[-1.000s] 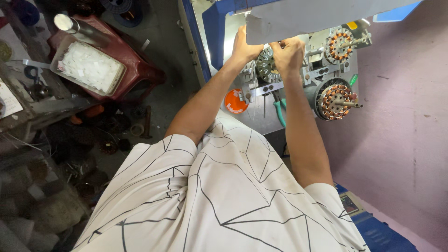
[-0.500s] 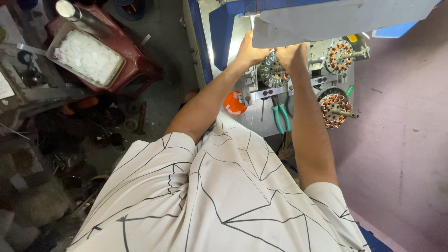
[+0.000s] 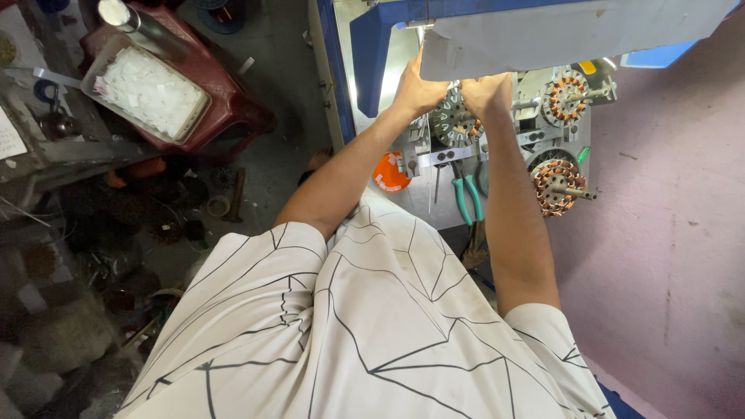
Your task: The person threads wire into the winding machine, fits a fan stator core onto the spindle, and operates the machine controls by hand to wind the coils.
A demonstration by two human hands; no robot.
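Pliers [image 3: 464,200]: green-handled, lying untouched on our table [image 3: 419,209], nearest us.
Left hand [image 3: 417,87]: we grasp the grey stator [image 3: 452,120] on its fixture.
Right hand [image 3: 485,91]: fingers on that stator; clench unclear.
Progress: two copper-wound stators [image 3: 552,185] sit finished alongside; ours looks unwound.

We see a short-sleeved white shirt [image 3: 372,326] with thin dark lines crossing into irregular triangles and polygons, faint grey smudges on the fabric. Both forearms bare below the sleeves. Left hand [image 3: 417,89] and right hand [image 3: 485,91] bare: no gloves, rings or watch visible.
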